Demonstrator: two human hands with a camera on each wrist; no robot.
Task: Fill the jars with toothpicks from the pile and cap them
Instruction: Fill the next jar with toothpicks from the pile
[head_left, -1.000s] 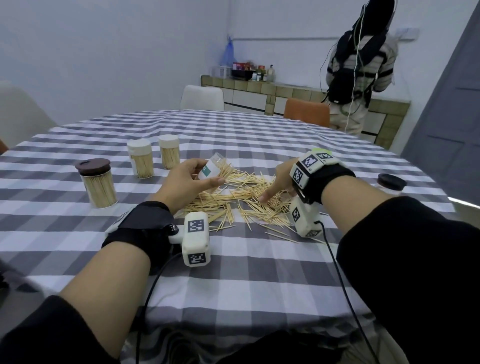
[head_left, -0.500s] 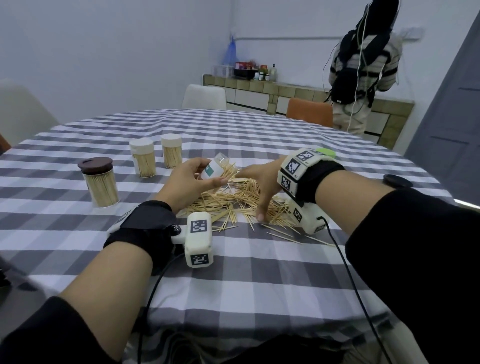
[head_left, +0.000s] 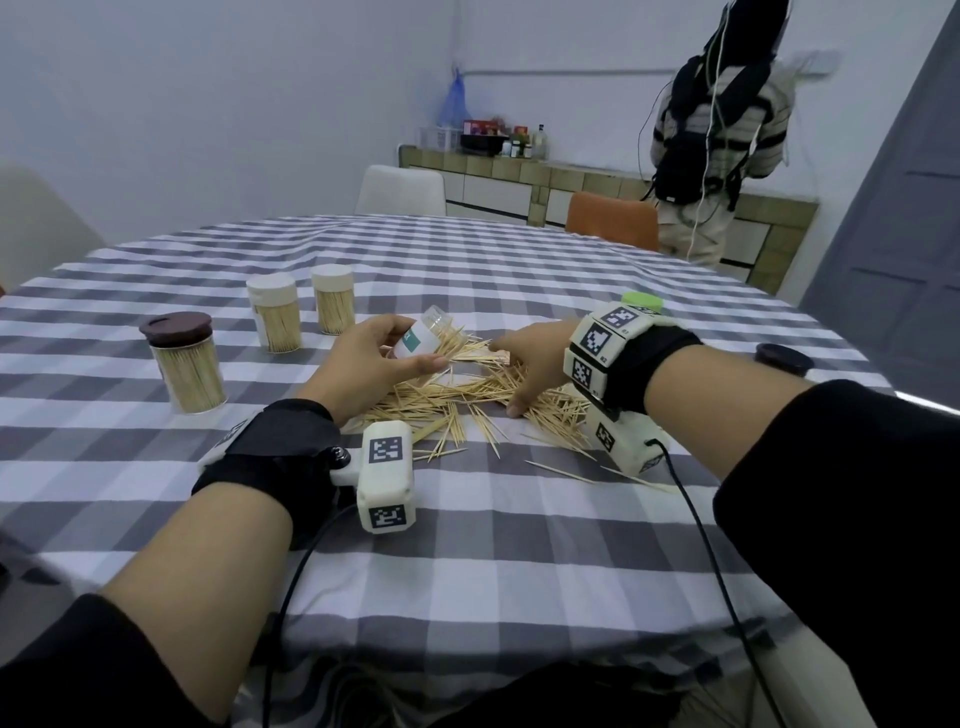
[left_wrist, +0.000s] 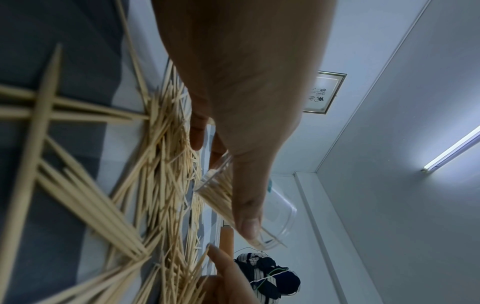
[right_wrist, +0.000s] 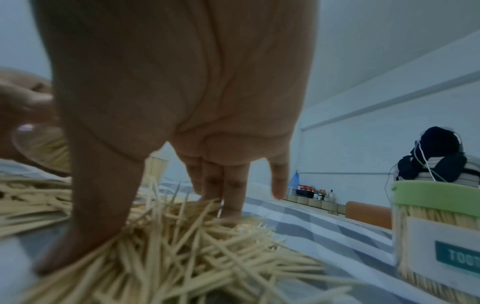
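Note:
A pile of toothpicks (head_left: 467, 395) lies on the checked tablecloth (head_left: 519, 519) in front of me. My left hand (head_left: 363, 364) grips a clear open jar (head_left: 421, 338) with a green label, tilted with its mouth toward the pile; in the left wrist view the jar (left_wrist: 221, 191) holds some toothpicks. My right hand (head_left: 524, 364) is spread over the pile, thumb and fingertips (right_wrist: 231, 209) pressing down into the toothpicks (right_wrist: 182, 236). Behind my right wrist stands a filled jar with a green cap (right_wrist: 436, 236).
At the left stand a brown-capped filled jar (head_left: 184, 364) and two cream-capped filled jars (head_left: 275, 322) (head_left: 333, 299). A loose dark cap (head_left: 783, 358) lies at the right. Chairs (head_left: 400, 189) and a person (head_left: 722, 130) are beyond the table's far edge.
My right hand has shifted left across the pile toward the jar's mouth, spreading thumb and fingers over the toothpicks. The left hand keeps the jar tilted in nearly the same place.

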